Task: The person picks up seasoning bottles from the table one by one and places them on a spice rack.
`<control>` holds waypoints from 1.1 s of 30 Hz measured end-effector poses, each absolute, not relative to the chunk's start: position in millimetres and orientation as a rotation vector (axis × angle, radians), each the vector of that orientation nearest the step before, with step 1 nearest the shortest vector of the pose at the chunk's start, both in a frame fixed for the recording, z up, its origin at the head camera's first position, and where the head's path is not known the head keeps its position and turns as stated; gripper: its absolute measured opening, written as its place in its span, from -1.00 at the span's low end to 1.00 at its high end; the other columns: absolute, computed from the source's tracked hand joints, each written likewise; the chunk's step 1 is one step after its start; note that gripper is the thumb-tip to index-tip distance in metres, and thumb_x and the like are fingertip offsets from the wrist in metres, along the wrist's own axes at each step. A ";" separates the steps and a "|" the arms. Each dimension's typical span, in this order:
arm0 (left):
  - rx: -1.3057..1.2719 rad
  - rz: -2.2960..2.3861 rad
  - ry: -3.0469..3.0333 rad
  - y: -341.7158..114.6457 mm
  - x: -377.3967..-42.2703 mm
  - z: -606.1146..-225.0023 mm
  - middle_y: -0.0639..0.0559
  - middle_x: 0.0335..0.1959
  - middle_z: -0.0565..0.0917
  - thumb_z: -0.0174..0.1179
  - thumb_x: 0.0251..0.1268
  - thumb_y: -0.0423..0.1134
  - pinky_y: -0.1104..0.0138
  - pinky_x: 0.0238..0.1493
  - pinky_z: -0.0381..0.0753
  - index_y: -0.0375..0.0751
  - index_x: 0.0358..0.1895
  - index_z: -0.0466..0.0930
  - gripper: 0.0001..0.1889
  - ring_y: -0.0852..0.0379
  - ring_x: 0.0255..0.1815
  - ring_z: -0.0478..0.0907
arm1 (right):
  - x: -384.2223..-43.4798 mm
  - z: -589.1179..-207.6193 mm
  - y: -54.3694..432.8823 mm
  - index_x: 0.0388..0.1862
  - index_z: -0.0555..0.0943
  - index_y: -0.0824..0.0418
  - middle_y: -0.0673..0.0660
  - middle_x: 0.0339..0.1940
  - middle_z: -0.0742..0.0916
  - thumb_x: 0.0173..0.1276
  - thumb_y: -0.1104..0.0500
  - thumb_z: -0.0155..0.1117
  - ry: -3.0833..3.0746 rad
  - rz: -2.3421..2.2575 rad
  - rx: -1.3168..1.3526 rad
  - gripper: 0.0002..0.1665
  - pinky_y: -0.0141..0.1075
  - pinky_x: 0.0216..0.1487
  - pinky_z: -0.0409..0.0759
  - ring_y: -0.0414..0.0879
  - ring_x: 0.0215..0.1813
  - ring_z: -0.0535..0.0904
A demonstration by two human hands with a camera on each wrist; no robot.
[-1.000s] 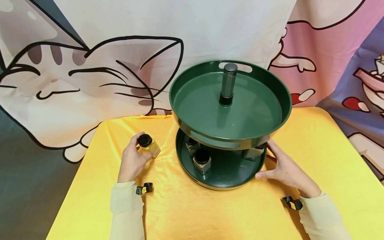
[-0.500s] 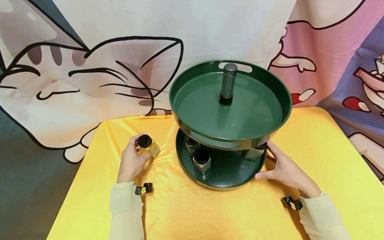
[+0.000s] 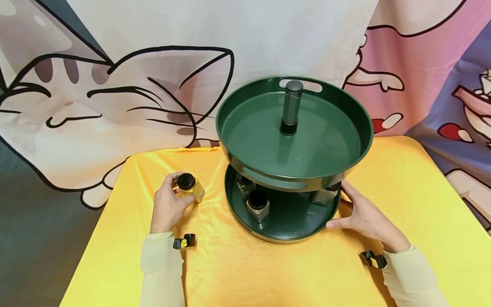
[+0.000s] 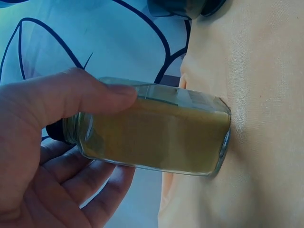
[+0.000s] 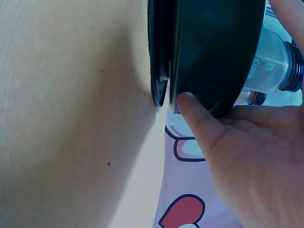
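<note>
My left hand holds a square glass jar of yellow powder with a black lid, at the left of the table. In the left wrist view the thumb lies along one face of the jar, fingers behind it, and its base is right at the yellow cloth. A two-tier green turntable tray stands right of centre. My right hand rests against the outer wall of its lower tier, thumb in front and fingers farther back. In the right wrist view the thumb touches the tier's wall.
On the lower tier stand black-lidded jars: one at the front left, one behind it and one at the right. The wide upper tier overhangs them, with a central post. A printed curtain hangs behind the table.
The left hand and its jar have shifted only very slightly, with the lid tipping a little. The right hand and the tiered tray stay in place.
</note>
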State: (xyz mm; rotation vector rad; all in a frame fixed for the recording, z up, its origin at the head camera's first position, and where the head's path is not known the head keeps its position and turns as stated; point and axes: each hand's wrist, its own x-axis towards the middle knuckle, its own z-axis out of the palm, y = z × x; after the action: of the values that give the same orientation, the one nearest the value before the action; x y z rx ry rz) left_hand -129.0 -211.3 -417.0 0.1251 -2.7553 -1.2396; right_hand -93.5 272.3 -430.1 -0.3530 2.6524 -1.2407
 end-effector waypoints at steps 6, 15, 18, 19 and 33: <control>0.127 -1.231 -2.748 -209.6 -128.5 -416.1 -0.24 0.21 0.57 0.45 0.04 -0.41 0.00 0.14 0.56 -0.28 0.32 0.37 -0.29 -0.24 0.07 0.58 | -93.9 -430.2 272.3 0.68 -0.20 -0.14 0.12 0.67 0.05 -0.02 -0.07 0.69 2.648 -1.257 -0.361 0.52 0.31 0.38 0.11 0.26 0.61 0.00; 0.174 -1.243 -2.776 -204.4 -126.3 -408.7 -0.23 0.22 0.58 0.47 0.05 -0.33 0.02 0.07 0.56 -0.22 0.33 0.38 -0.29 -0.19 0.04 0.57 | -93.5 -430.6 272.6 0.68 -0.19 -0.13 0.11 0.67 0.04 -0.02 -0.07 0.68 2.664 -1.242 -0.375 0.51 0.29 0.38 0.12 0.27 0.60 0.01; 0.181 -1.249 -2.776 -202.9 -125.2 -405.8 -0.23 0.22 0.57 0.47 0.06 -0.30 0.01 0.06 0.57 -0.21 0.34 0.38 -0.28 -0.19 0.04 0.57 | -93.0 -430.5 272.6 0.68 -0.20 -0.13 0.11 0.67 0.03 -0.01 -0.07 0.68 2.666 -1.236 -0.377 0.51 0.29 0.37 0.15 0.27 0.60 0.02; 0.179 -1.248 -2.775 -202.6 -124.8 -404.7 -0.22 0.22 0.57 0.47 0.06 -0.29 0.01 0.05 0.57 -0.21 0.35 0.38 -0.28 -0.20 0.05 0.57 | -92.9 -430.4 272.5 0.68 -0.20 -0.14 0.11 0.67 0.03 -0.01 -0.07 0.68 2.666 -1.235 -0.378 0.51 0.28 0.36 0.16 0.27 0.60 0.02; 0.099 -1.222 -2.678 -191.3 -115.8 -382.3 -0.17 0.13 0.62 0.48 0.02 -0.33 0.05 0.07 0.54 -0.25 0.33 0.43 -0.28 -0.15 0.03 0.58 | -92.6 -430.1 272.1 0.68 -0.19 -0.14 0.10 0.67 0.04 0.00 -0.06 0.67 2.671 -1.235 -0.394 0.49 0.22 0.35 0.21 0.25 0.59 0.05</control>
State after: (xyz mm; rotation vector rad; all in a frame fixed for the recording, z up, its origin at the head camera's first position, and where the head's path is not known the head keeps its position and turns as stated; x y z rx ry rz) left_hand -115.8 -191.3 -382.3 0.0989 -2.6784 -1.2219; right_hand -92.6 272.1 -430.1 -0.3942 2.6711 -1.2352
